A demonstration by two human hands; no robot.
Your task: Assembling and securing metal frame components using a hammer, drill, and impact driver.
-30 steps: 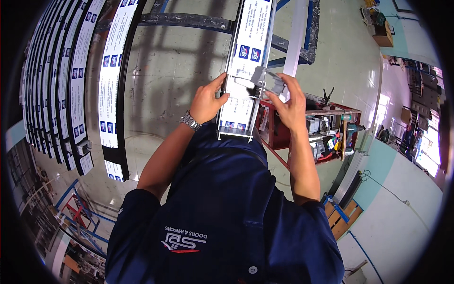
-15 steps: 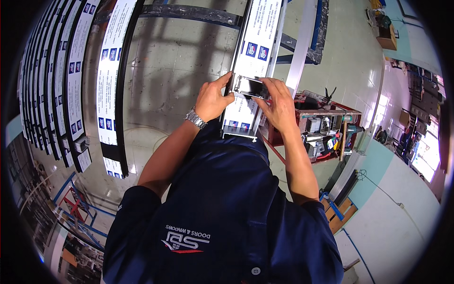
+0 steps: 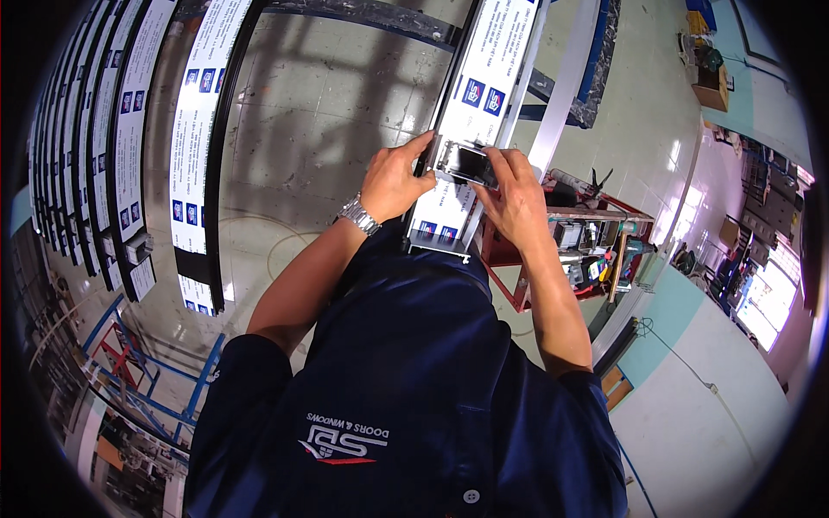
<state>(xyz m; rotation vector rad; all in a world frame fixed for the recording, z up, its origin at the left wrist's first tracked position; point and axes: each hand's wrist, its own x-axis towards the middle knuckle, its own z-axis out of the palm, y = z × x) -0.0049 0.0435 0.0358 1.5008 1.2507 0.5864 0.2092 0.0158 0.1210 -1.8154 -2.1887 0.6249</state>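
Note:
A long metal profile [image 3: 485,52] with white printed film on its face runs from near my waist to the far edge. Across it, close to its near end, lies a short box-shaped piece of metal profile [image 3: 469,161], silvery at the rim and dark inside. My left hand [image 3: 395,183] is closed at the piece's left end, thumb and forefinger also against the long profile's left edge. My right hand [image 3: 516,197] grips the piece's right end, thumb below and fingers above. Parts of the piece are hidden by my fingers.
Several film-covered profiles [image 3: 197,129] stand in a row at left. To the right, a red tool trolley [image 3: 587,214] holds tools and small parts beside my right forearm. A dark-blue frame [image 3: 596,65] supports the long profile. Blue metal stands [image 3: 142,380] are at lower left.
The view has turned slightly, so the long profile leans more to the right. Both hands stay on the short piece, which keeps about the same place on the profile.

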